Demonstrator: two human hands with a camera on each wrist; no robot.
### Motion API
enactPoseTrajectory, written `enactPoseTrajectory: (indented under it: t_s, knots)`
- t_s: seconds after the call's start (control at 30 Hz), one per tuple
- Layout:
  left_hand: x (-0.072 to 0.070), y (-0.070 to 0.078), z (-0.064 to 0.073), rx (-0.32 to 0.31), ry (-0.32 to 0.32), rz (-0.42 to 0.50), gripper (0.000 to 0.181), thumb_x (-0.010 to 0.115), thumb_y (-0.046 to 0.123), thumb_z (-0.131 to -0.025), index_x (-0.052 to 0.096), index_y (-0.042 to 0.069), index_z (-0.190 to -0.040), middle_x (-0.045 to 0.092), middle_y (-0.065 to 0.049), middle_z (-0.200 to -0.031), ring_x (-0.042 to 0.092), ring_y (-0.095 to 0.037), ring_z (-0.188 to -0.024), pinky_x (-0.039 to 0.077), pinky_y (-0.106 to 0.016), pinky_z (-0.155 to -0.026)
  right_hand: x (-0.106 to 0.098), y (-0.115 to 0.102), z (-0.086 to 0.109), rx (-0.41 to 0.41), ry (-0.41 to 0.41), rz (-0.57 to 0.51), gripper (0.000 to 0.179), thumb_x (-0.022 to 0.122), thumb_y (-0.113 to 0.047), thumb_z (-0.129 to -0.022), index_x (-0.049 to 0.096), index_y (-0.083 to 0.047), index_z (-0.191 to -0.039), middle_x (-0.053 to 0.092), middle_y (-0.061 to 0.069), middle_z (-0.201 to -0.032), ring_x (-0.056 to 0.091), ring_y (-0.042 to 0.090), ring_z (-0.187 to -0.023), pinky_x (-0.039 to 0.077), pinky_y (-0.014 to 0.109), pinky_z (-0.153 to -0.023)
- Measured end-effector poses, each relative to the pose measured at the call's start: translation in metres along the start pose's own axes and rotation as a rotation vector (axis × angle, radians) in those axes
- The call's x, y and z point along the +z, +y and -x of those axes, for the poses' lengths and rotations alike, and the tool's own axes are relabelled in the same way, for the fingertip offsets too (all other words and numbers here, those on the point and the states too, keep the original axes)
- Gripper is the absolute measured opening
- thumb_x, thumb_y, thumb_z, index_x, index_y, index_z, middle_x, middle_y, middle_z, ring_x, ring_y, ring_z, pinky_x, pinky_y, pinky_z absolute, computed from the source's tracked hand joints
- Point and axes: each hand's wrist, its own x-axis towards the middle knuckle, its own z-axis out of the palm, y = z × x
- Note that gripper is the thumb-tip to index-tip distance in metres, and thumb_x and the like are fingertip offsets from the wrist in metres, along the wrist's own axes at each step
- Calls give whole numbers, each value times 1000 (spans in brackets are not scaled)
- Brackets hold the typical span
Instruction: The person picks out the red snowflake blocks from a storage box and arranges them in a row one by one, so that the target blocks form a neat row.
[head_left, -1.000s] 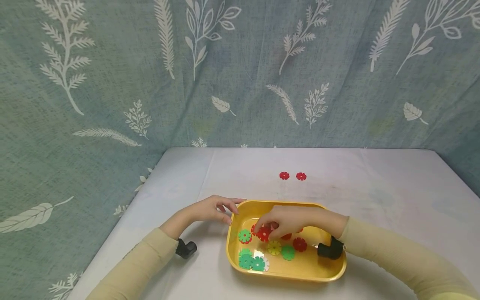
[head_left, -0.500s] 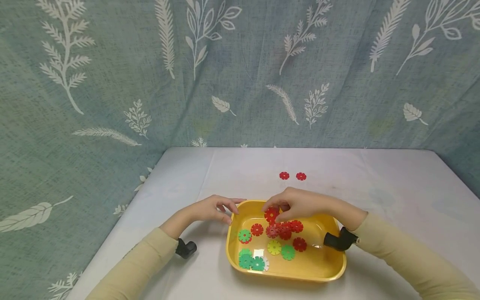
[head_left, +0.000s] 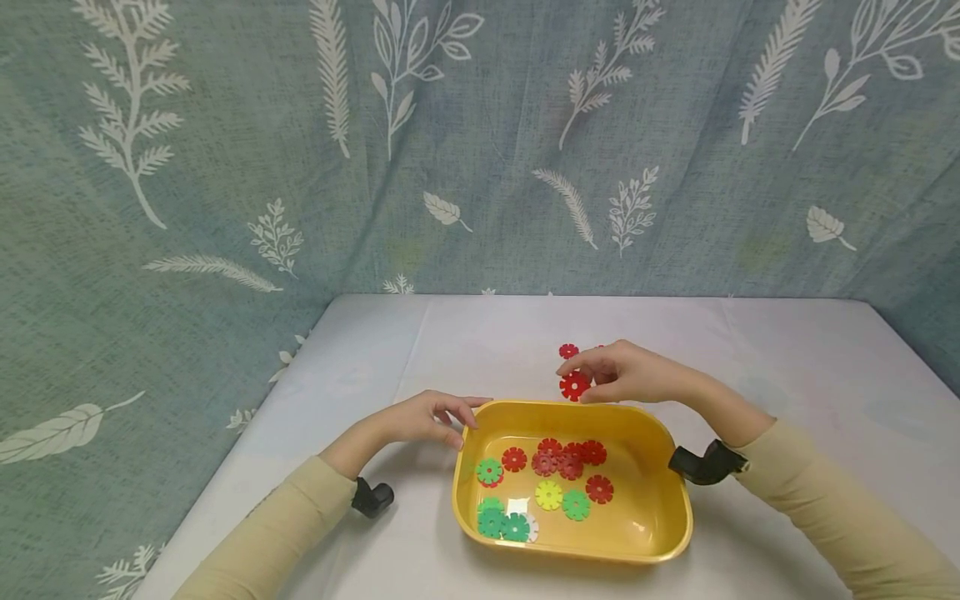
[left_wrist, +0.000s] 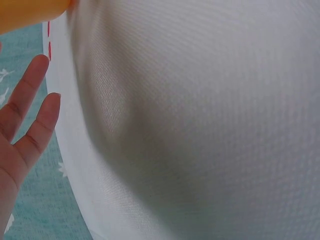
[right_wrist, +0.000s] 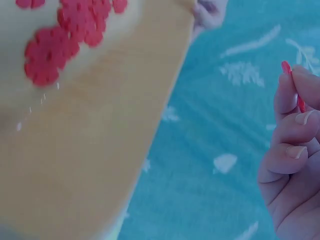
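A red flower-shaped plastic disc point(head_left: 574, 386) is pinched between the thumb and fingers of my right hand point(head_left: 637, 372), just beyond the far rim of a yellow tray point(head_left: 637, 500). In the right wrist view the same disc is seen edge-on between thumb and fingertip. My left hand point(head_left: 423, 418) stays at the tray's far left corner, its fingers loosely spread at the rim; the left wrist view shows two straight fingers point(left_wrist: 37, 120). Inside the tray lie several red discs point(head_left: 570, 458), several green discs point(head_left: 516, 527), a yellow disc point(head_left: 548, 495) and a partly covered white one.
On the white tabletop point(head_left: 465, 342) behind the tray lies one red disc point(head_left: 568, 351); a second one beside it is mostly hidden by my right hand. Leaf-patterned cloth point(head_left: 480, 167) hangs behind the table. Each wrist wears a black camera mount point(head_left: 708, 463).
My right hand has lifted a red disc out of the tray and carried it away over the far rim toward the discs on the table. My left hand has not moved.
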Motion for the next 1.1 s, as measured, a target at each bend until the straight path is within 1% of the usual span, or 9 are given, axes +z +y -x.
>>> enactPoseTrajectory:
  t_s: [0.07, 0.23, 0.43, 0.5, 0.63, 0.8, 0.93, 1.03, 1.1]
  knots:
    - [0, 0, 0, -3, -1, 2, 18, 71, 16, -79, 66, 11, -96, 45, -8, -139, 53, -21, -112, 41, -47, -90, -6, 5, 3, 30, 42, -29, 35, 66, -11, -83, 58, -5, -118, 58, -2, -75, 41, 8, -54, 43, 19, -53]
    - [1, 2, 0, -4, 3, 0, 19, 71, 16, -79, 66, 10, -96, 46, -8, -138, 52, -23, -114, 41, -45, -89, -20, 21, 12, 137, 153, -84, 40, 66, -13, -83, 56, -4, -121, 62, 10, -84, 46, 13, -56, 46, 22, -53]
    - [0, 2, 0, -7, 1, -1, 18, 70, 16, -79, 66, 10, -96, 45, -9, -138, 53, -21, -110, 41, -46, -89, -31, 39, 20, 244, 277, -52, 40, 66, -15, -84, 56, -6, -121, 62, 10, -84, 48, 25, -57, 44, 25, -51]
    - [0, 2, 0, -11, 0, 0, 18, 70, 17, -79, 66, 10, -96, 45, -9, -139, 53, -21, -110, 41, -47, -89, -33, 46, 22, 280, 303, -45, 41, 65, -16, -85, 55, -6, -123, 63, 12, -87, 49, 23, -60, 45, 25, -52]
    - [1, 3, 0, -9, -4, 8, 19, 71, 16, -79, 66, 10, -96, 45, -9, -139, 53, -22, -109, 41, -46, -89, -34, 61, 23, 347, 341, -50, 44, 63, -17, -86, 51, -4, -127, 63, 14, -92, 49, 19, -62, 45, 25, -54]
    - [0, 1, -1, 2, -7, 8, 19, 71, 16, -79, 66, 10, -96, 44, -9, -139, 53, -21, -108, 41, -46, -89, -34, 82, 24, 405, 369, -80, 48, 62, -18, -88, 46, -2, -131, 58, 12, -87, 46, 21, -59, 43, 27, -52]
    - [0, 1, -1, 7, -7, 10, 20, 71, 16, -79, 66, 10, -96, 45, -9, -139, 54, -21, -108, 41, -45, -88, -32, 98, 24, 445, 382, -123, 47, 61, -16, -88, 46, -2, -130, 54, 13, -84, 45, 17, -58, 43, 28, -53]
    - [0, 1, 0, 10, -6, 14, 20, 71, 15, -78, 66, 9, -97, 45, -10, -139, 54, -21, -108, 42, -44, -88, -31, 109, 23, 467, 383, -122, 47, 61, -14, -88, 46, -1, -130, 54, 13, -84, 44, 15, -57, 43, 27, -53]
    - [0, 0, 0, 10, -6, 13, 21, 71, 15, -78, 66, 9, -97, 45, -10, -139, 54, -21, -108, 42, -44, -88, -29, 114, 22, 482, 386, -106, 47, 60, -14, -88, 46, 0, -130, 55, 14, -85, 45, 17, -58, 43, 25, -53]
